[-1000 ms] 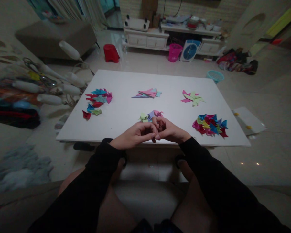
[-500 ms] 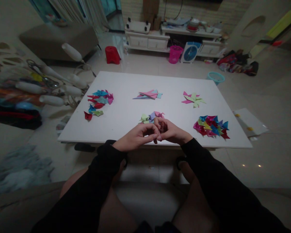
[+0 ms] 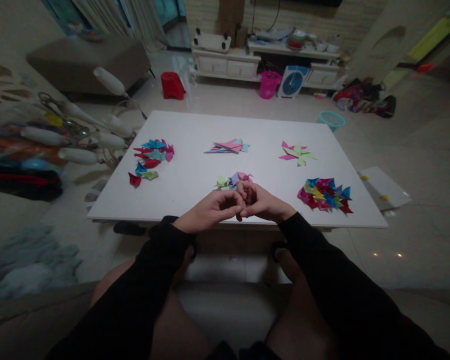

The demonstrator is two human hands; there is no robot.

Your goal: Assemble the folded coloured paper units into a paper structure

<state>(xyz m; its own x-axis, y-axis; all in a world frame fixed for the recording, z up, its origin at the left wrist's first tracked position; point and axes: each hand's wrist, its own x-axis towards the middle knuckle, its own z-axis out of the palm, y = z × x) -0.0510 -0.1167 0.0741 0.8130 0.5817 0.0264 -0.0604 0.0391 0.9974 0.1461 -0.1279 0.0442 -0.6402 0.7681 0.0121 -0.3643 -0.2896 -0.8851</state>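
Observation:
My left hand [image 3: 218, 209] and my right hand [image 3: 261, 202] meet above the front edge of the white table [image 3: 187, 175], their fingertips pressed together. Whatever lies between the fingers, if anything, is hidden. Just behind the hands rests a small group of folded paper pieces [image 3: 233, 180] in green, lilac and pink, partly covered by the fingers. Farther back lie flat folded paper strips [image 3: 230, 146] in pink and blue. Green and magenta folded papers [image 3: 298, 152] lie crossed at the back right.
Colourful folded paper shapes lie in a left pile [image 3: 153, 152] and a dense right pile [image 3: 324, 194]. A floor lamp [image 3: 110, 81] stands close to the table's left side. Beyond it are a red stool [image 3: 172, 86], a pink basket [image 3: 269, 85] and a blue fan [image 3: 293, 81].
The view has shifted slightly, so the table sits a little farther left. Both hands stay joined at the same spot, with only slight finger movement.

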